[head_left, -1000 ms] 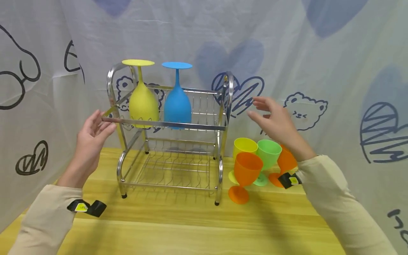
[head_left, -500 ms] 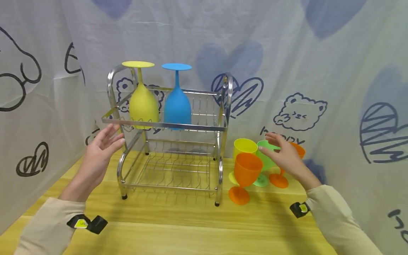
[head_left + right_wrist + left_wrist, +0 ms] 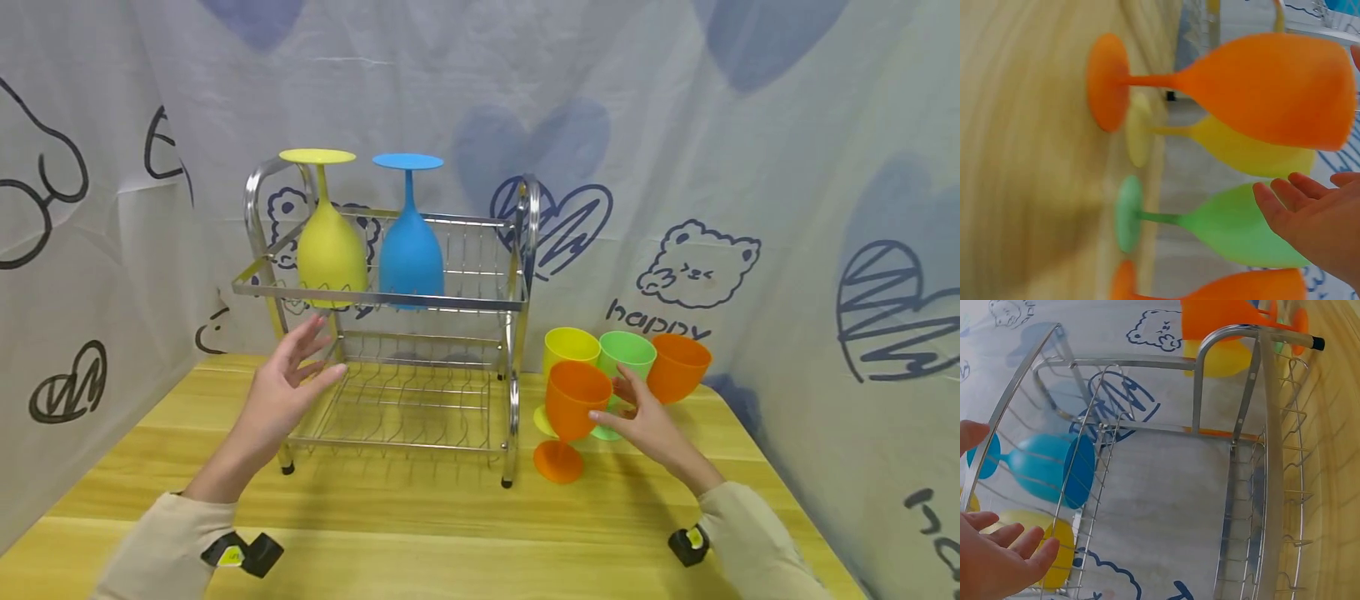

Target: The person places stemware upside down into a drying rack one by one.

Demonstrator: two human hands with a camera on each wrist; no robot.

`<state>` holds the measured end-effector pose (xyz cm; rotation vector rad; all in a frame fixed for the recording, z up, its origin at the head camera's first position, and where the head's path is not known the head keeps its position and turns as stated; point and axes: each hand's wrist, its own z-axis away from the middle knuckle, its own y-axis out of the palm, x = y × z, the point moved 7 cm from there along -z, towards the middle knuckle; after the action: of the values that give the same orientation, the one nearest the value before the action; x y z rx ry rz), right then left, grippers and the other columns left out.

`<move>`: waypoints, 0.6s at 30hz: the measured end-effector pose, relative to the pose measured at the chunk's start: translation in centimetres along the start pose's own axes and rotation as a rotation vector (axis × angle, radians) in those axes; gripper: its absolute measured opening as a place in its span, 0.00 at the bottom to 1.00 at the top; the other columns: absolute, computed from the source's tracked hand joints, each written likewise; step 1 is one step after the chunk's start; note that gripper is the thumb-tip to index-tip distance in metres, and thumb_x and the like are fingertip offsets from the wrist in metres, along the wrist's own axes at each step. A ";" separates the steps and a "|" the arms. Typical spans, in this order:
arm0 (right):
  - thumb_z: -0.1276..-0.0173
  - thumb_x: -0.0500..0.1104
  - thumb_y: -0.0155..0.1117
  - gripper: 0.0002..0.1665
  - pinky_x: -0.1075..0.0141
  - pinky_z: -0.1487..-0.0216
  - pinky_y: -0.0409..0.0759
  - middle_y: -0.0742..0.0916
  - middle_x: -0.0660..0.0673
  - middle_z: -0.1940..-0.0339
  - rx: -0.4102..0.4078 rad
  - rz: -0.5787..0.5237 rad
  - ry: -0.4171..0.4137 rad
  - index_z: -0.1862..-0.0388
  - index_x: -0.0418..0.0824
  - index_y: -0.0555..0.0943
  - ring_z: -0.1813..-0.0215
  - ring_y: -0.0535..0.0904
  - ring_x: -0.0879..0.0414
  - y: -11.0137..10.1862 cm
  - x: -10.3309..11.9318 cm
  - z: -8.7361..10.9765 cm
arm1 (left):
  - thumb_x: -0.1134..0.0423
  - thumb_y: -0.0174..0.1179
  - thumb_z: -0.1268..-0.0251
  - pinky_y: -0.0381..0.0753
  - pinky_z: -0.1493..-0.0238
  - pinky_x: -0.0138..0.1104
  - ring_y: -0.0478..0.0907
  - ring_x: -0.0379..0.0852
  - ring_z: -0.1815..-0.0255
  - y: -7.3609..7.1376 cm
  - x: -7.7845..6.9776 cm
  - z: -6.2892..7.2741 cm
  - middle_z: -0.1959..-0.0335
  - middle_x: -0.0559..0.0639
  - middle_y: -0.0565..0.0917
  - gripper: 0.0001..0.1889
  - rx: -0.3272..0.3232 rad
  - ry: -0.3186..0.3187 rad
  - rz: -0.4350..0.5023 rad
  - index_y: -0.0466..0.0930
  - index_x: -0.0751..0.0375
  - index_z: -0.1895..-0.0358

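Observation:
Upside down on the upper shelf of the metal dish rack (image 3: 420,447) stand a yellow goblet (image 3: 332,254) and a blue goblet (image 3: 411,260). My left hand (image 3: 288,396) hovers before the rack's left side, fingers spread and holding nothing. To the right of the rack, my right hand (image 3: 643,421) is at the front orange goblet (image 3: 577,396), thumb and fingers apart around its right side. Whether it touches the bowl, I cannot tell. Behind that goblet stand an upright yellow goblet (image 3: 572,342), a green goblet (image 3: 628,350) and another orange goblet (image 3: 678,367).
The rack's lower shelf (image 3: 416,408) is bare wire. A wooden table (image 3: 420,533) carries everything. Printed curtain cloth (image 3: 660,125) hangs behind and at both sides, close to the rack and goblets.
My right hand has come down from above the goblets to the front orange one. My left hand has drawn away from the upper shelf's left corner, moving down and to the right.

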<state>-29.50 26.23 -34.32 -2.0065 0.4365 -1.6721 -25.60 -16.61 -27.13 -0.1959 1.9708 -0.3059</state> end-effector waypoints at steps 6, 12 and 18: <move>0.36 0.47 0.69 0.59 0.43 0.32 0.62 0.59 0.28 0.26 0.003 -0.135 0.075 0.22 0.35 0.40 0.28 0.57 0.34 2.0 -2.2 0.2 | 0.62 0.63 0.35 0.66 0.39 0.61 0.59 0.68 0.32 2.1 -0.5 0.6 0.27 0.63 0.57 0.41 0.008 0.040 -0.160 0.50 0.58 0.23; 0.38 0.44 0.70 0.56 0.44 0.30 0.59 0.60 0.28 0.27 -0.045 -0.219 0.120 0.23 0.33 0.45 0.29 0.57 0.33 3.3 -3.6 0.3 | 0.61 0.66 0.38 0.64 0.36 0.58 0.59 0.63 0.32 3.9 -0.3 0.9 0.28 0.61 0.59 0.41 0.029 0.074 -0.182 0.54 0.59 0.24; 0.40 0.39 0.71 0.51 0.48 0.33 0.65 0.68 0.27 0.32 -0.110 -0.272 0.119 0.26 0.31 0.52 0.32 0.65 0.34 4.0 -4.1 -0.1 | 0.58 0.67 0.40 0.67 0.40 0.61 0.62 0.66 0.34 5.3 0.0 1.0 0.28 0.61 0.60 0.42 0.048 0.081 -0.177 0.55 0.58 0.25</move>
<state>-30.19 25.07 -39.93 -2.1305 0.3134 -1.9778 -24.64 -11.67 -29.16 -0.3322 2.0273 -0.4817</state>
